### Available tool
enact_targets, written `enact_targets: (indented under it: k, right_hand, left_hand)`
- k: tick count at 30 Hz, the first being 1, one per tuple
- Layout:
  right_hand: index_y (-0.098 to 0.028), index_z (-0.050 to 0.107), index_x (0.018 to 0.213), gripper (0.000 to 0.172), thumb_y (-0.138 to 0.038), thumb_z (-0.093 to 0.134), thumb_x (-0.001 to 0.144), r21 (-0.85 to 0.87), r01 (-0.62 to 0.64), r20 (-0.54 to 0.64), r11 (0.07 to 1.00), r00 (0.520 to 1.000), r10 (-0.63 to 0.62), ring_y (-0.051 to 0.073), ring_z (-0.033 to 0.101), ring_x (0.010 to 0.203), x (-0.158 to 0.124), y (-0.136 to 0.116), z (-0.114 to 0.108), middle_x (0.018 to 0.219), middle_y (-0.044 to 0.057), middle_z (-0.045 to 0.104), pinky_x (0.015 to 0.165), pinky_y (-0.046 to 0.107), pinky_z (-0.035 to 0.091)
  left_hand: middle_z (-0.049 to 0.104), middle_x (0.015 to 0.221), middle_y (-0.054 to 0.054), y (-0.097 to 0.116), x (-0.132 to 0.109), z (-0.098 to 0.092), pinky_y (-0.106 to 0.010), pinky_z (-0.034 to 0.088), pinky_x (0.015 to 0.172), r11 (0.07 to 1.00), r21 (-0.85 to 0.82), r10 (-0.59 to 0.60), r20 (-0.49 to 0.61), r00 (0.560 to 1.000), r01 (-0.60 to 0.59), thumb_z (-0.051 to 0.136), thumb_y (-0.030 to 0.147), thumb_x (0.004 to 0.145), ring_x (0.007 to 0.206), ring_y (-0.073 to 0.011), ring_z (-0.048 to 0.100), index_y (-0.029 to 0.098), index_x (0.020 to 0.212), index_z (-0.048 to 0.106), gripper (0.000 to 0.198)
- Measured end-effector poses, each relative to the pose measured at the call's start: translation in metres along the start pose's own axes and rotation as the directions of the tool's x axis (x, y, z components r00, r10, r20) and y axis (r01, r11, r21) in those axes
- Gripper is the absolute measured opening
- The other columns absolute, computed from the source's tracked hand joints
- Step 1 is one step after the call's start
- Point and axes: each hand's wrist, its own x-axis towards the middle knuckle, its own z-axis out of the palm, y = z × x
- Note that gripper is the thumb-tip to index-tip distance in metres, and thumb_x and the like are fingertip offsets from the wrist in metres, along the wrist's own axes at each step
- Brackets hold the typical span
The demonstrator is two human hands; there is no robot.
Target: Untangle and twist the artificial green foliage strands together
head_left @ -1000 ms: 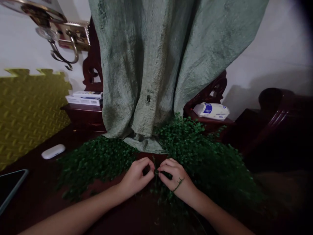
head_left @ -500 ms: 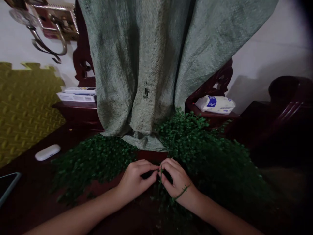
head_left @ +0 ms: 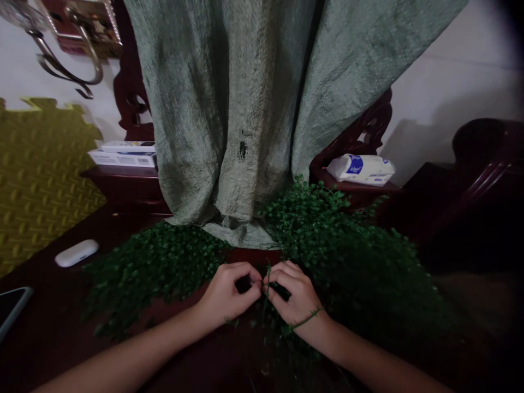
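My right hand pinches a thin green plant stem that stands upright between its thumb and forefinger. Another green sprig lies across the back of that wrist. Close on the left, my left hand has its thumb and forefinger pressed together, the tips almost meeting those of the right; what they pinch is too small to make out. Beyond the right hand spreads a large heap of leafy green plants. A smaller leafy pile lies beyond the left hand and forearm.
A grey-green woven sack hangs down to the dark red wooden table. A white earbud case and a phone lie at left. Small boxes and a tissue pack rest on side ledges.
My left thumb and forefinger have bent into a rounder pinch, and the stem in my right hand now points up higher. The whole view has shifted slightly.
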Motion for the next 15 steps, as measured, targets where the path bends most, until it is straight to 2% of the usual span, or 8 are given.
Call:
enact_targets:
  k: [5,11,15]
  right_hand:
    - [-0.020,0.056,0.087,0.015,-0.007,0.052,0.081,-0.125,0.064,0.142,0.990,0.989,-0.046,0.019,0.052,0.085,-0.003,-0.002,-0.001,0.088,0.004,0.061,0.076,0.035,0.042]
    - [-0.020,0.057,0.087,0.012,-0.011,0.049,0.084,-0.270,0.082,0.261,0.959,0.965,-0.009,0.020,0.048,0.085,-0.002,-0.012,-0.006,0.089,0.005,0.058,0.078,0.037,0.040]
    - [-0.019,0.056,0.084,0.009,-0.012,0.050,0.083,-0.289,0.070,0.275,0.955,0.961,0.013,0.019,0.046,0.082,-0.001,-0.014,-0.006,0.084,0.003,0.056,0.074,0.035,0.038]
  left_hand:
    - [0.060,0.066,0.001,-0.001,-0.001,0.000,-0.023,0.041,0.061,0.998,0.061,-0.035,0.126,0.991,0.028,0.050,0.013,0.076,0.063,-0.0136,0.057,0.017,0.071,0.059,0.011]
    - [0.055,0.061,0.002,-0.006,-0.002,0.001,-0.022,0.037,0.056,0.994,0.060,-0.098,0.138,0.986,0.090,0.051,0.016,0.076,0.056,-0.0125,0.051,0.017,0.065,0.054,0.011]
    - [0.057,0.065,0.001,-0.005,-0.003,0.001,-0.023,0.038,0.059,0.997,0.052,-0.057,0.172,0.983,0.049,0.052,0.016,0.077,0.061,-0.0140,0.053,0.018,0.069,0.054,0.008]
